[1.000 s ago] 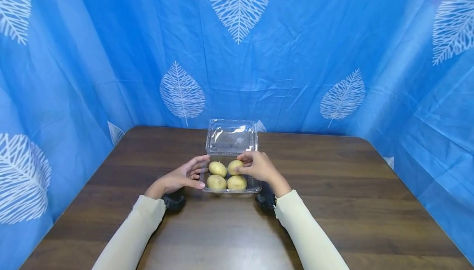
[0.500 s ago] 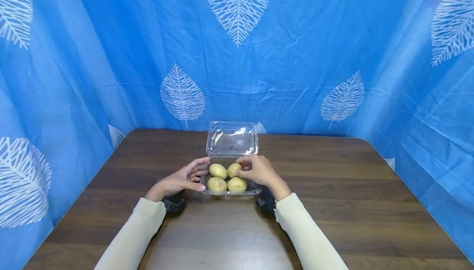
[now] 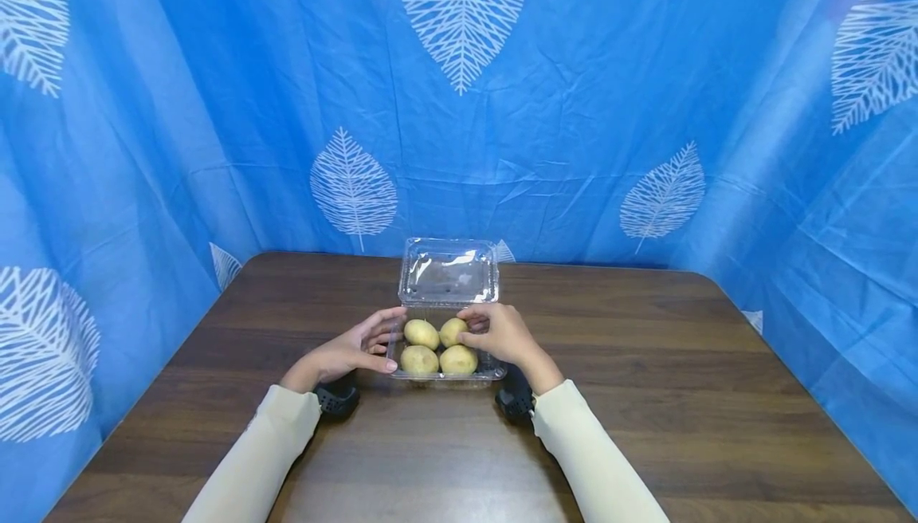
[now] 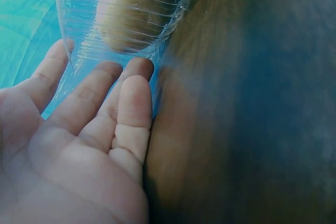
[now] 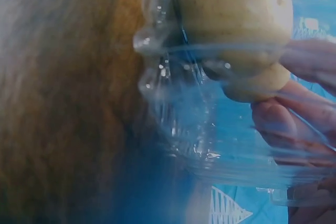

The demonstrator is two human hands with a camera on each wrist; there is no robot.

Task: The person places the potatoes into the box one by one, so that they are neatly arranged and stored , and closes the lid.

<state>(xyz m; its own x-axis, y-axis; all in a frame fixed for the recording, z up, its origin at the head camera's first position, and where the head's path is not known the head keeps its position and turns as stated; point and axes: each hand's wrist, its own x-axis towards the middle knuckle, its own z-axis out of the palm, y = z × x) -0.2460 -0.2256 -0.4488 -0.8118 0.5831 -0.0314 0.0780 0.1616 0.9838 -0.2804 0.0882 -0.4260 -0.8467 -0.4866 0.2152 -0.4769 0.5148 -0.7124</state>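
Note:
A clear plastic clamshell box (image 3: 448, 376) lies on the table with its lid (image 3: 448, 272) tilted up at the back. Several potatoes (image 3: 420, 360) lie in it in two rows. In the head view my right hand (image 3: 505, 336) reaches over the right wall and pinches the back-right potato (image 3: 452, 332) between thumb and fingers. The right wrist view shows those fingers against a potato (image 5: 260, 83) through the plastic. At the left wall, my left hand (image 3: 351, 349) has its fingers loosely extended. Its fingertips (image 4: 137, 69) are at the ribbed side in the left wrist view.
The brown wooden table (image 3: 645, 411) reaches to a blue curtain (image 3: 545, 124) with white leaf prints, which hangs behind it and on both sides. A black device (image 3: 337, 399) is worn at the left wrist and another black device (image 3: 515, 399) at the right.
The head view has shifted slightly, so the table and box sit a little lower. Both hands keep their places at the box, and the potatoes look unmoved.

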